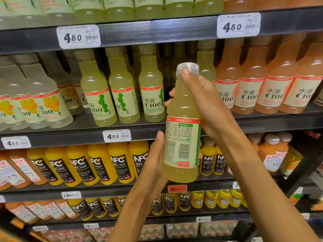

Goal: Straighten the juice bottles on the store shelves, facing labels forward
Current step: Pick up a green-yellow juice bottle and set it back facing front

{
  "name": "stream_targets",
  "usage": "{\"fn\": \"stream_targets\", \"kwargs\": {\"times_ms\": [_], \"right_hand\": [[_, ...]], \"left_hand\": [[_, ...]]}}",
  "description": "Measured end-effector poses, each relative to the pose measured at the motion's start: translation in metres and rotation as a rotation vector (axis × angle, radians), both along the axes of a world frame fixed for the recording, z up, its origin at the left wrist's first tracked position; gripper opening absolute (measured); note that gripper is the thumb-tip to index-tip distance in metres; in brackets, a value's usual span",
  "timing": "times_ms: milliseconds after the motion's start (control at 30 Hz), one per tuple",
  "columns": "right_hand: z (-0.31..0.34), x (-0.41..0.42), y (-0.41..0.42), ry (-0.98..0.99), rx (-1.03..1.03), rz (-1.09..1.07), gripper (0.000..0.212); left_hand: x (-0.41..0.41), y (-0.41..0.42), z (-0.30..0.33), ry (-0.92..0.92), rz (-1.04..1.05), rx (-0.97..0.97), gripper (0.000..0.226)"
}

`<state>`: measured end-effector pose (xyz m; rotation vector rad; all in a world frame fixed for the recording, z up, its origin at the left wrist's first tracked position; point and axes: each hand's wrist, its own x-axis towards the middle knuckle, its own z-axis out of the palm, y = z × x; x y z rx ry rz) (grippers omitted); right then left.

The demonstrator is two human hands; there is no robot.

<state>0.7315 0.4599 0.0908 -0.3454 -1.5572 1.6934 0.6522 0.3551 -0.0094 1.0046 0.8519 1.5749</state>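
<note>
Two bare forearms, no sleeves in view, hands without rings, watch or gloves

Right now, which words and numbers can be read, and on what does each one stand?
"4.50": white price tag on the dark upper shelf edge.
"水溶 C100": label of a pale green plastic juice bottle.
"NFC 100%": black label of an orange juice bottle.
"6.90": red price tag.
Held pale green bottle, gripped by left hand and right hand: back-label print too small.

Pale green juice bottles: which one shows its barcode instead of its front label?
The pale green plastic bottle held by both hands, off the shelf; its barcode side faces the camera, unlike the shelved ones.
</note>
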Motion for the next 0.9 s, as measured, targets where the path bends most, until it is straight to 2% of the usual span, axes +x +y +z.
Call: {"fn": "stream_targets", "kwargs": {"times_ms": [67, 167, 267, 333, 433, 533, 600, 667, 767, 867, 900], "right_hand": [[-0.001, -0.002, 0.003, -0.057, 0.054, -0.044, 0.039], [-0.006, -0.003, 0.006, -0.119, 0.085, -0.017, 0.043], [-0.008, -0.004, 0.01, -0.05, -0.03, 0.095, 0.034], [-0.009, -0.005, 0.012, -0.004, -0.082, 0.154, 0.025], [-0.01, -0.008, 0.015, 0.009, -0.083, 0.181, 0.024], [-0.014, -0.006, 0.019, -0.021, -0.015, 0.087, 0.03], [-0.016, -0.007, 0.021, -0.04, 0.034, 0.014, 0.033], [-0.02, -0.009, 0.019, -0.038, 0.059, -0.03, 0.03], [-0.025, -0.01, 0.018, 0.029, 0.034, -0.034, 0.021], [-0.021, -0.005, 0.022, 0.153, -0.06, 0.106, 0.025], [-0.02, -0.004, 0.024, 0.194, -0.089, 0.169, 0.027]], "left_hand": [[-0.001, 0.0, -0.001, 0.032, 0.017, -0.025, 0.069], [0.001, 0.0, -0.004, -0.055, -0.027, -0.026, 0.069], [0.002, -0.001, -0.003, -0.181, -0.128, -0.014, 0.076], [0.001, -0.001, -0.005, -0.194, -0.136, -0.013, 0.076], [0.003, -0.001, -0.008, -0.092, -0.045, -0.013, 0.066], [0.003, -0.003, -0.003, 0.166, 0.196, -0.067, 0.046], [0.0, -0.002, 0.0, 0.277, 0.273, -0.035, 0.037], [-0.002, 0.001, -0.002, 0.355, 0.279, 0.009, 0.041], [-0.002, 0.003, -0.005, 0.363, 0.22, 0.034, 0.045], [-0.005, 0.001, -0.007, 0.338, 0.239, 0.023, 0.05], [-0.005, 0.001, -0.007, 0.323, 0.214, 0.004, 0.058]]}}
